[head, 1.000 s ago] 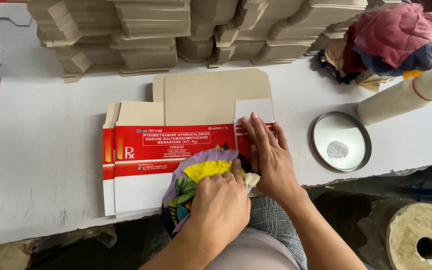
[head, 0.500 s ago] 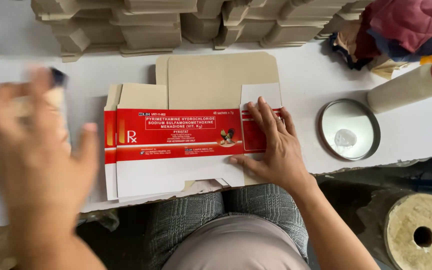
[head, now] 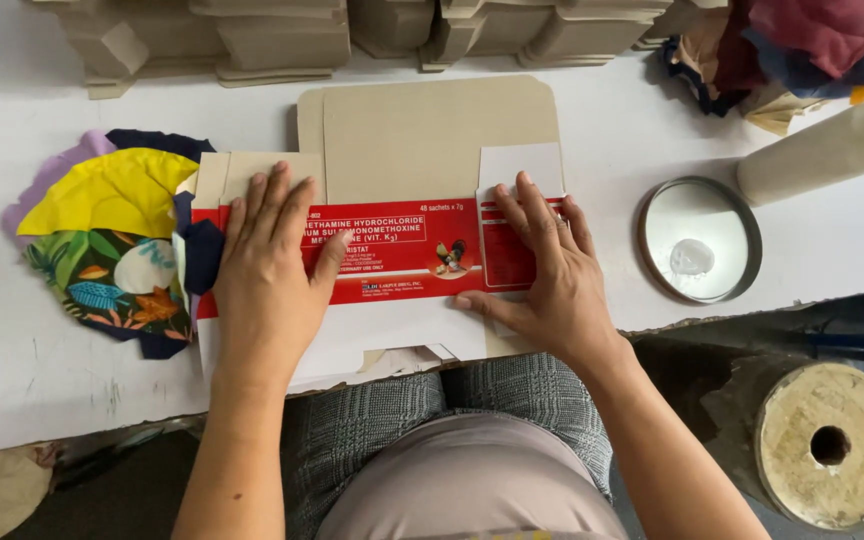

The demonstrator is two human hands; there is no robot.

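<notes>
I am pressing my left hand [head: 270, 275] flat on the left half of a flattened red and white carton [head: 392, 250], fingers spread wide and stretched out, palm down, gripping nothing. My right hand [head: 542, 270] is lying flat on the right end of the same carton, fingers also open and fanned, with the fingertips reaching up toward a white flap. The carton is lying unfolded on the white table [head: 72, 370], straight in front of me, its lower edge hanging just past the table's near edge above my lap. Its plain brown flap is sticking out on the far side.

Just beside my left hand, a bundle of coloured cloth [head: 112, 240] is resting on the table, touching the carton's left end; it is showing yellow, purple, dark blue and a leafy print. To the right of my right hand, a round metal lid [head: 700, 240] is sitting apart from the carton, with a white cylinder [head: 822, 150] lying beyond it. Stacks of folded brown cardboard [head: 282, 35] are lining the far edge of the table.
</notes>
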